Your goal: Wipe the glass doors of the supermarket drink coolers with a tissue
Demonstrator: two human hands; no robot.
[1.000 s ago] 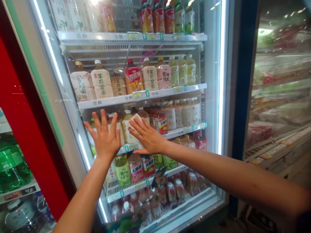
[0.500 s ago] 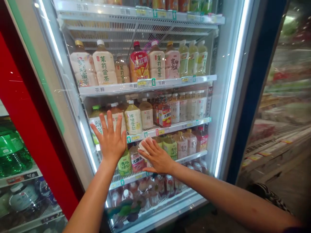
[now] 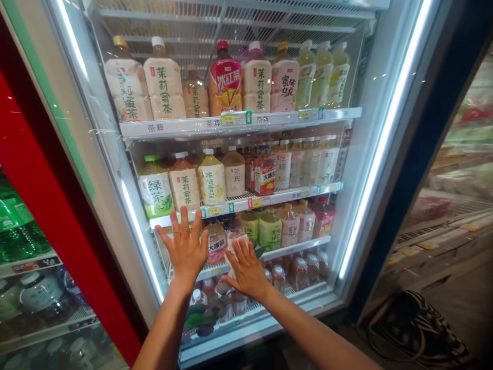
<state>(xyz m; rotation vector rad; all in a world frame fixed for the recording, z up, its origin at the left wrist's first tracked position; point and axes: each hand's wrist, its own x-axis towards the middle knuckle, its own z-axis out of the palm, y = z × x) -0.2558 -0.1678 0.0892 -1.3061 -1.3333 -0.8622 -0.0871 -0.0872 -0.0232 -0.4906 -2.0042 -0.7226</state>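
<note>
My left hand (image 3: 185,247) lies flat with fingers spread against the glass door (image 3: 346,169) of a drinks fridge, level with the third shelf. Just to its right, my right hand (image 3: 246,268) presses a small white cloth (image 3: 235,243) onto the same glass, fingers stretched over it. Behind the glass stand rows of tea bottles (image 3: 211,177) on white wire shelves (image 3: 239,123).
A red fridge frame (image 3: 50,216) stands at the left, with green and clear bottles (image 3: 23,241) in the neighbouring cabinet. A dark blue post (image 3: 416,169) borders the door on the right, beside an open chiller (image 3: 458,169). A striped bag (image 3: 419,329) lies on the floor at lower right.
Both hands have slid downward on the glass, the right hand with the cloth from the second-shelf level to near the bottom shelves. The view has tilted down.
</note>
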